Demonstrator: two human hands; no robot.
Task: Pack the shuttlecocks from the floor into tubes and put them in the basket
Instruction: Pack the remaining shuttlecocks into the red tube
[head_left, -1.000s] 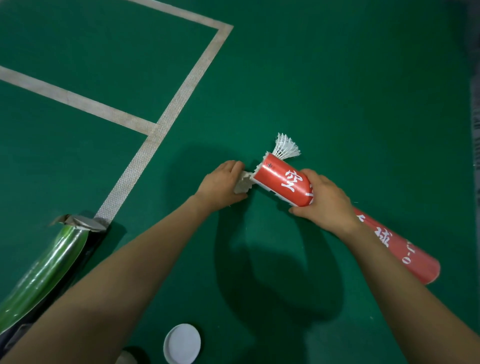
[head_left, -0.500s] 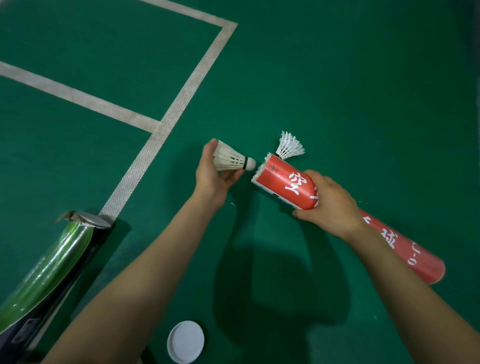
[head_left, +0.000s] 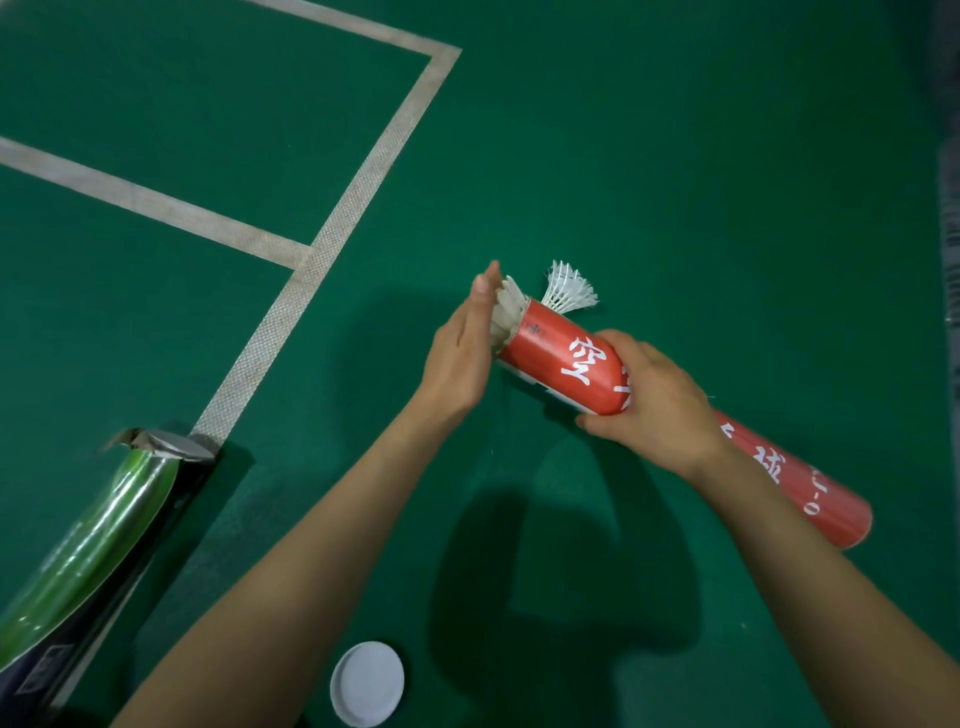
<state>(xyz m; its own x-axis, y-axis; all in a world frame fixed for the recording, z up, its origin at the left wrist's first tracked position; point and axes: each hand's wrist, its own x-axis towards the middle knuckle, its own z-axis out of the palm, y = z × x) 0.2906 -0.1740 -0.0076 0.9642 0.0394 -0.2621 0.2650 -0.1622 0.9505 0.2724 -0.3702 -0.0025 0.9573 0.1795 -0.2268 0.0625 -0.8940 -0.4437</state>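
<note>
My right hand (head_left: 649, 400) grips a long red tube (head_left: 566, 358) with white lettering around its middle, its open mouth pointing up and left. A white shuttlecock (head_left: 506, 309) sticks halfway out of that mouth, feathers outward. My left hand (head_left: 462, 353) presses its flat palm and straight fingers against those feathers. Another white shuttlecock (head_left: 569, 288) lies on the green floor just behind the tube's mouth.
A green and black tube (head_left: 88, 545) with a torn silver end lies at the lower left beside a white court line (head_left: 332, 234). A round white tube cap (head_left: 368, 682) rests on the floor near the bottom edge.
My left hand picked a shuttlecock off the floor, turned its cork toward the tube mouth, and now pushes it in with a flat palm. The right hand kept holding the tube.
</note>
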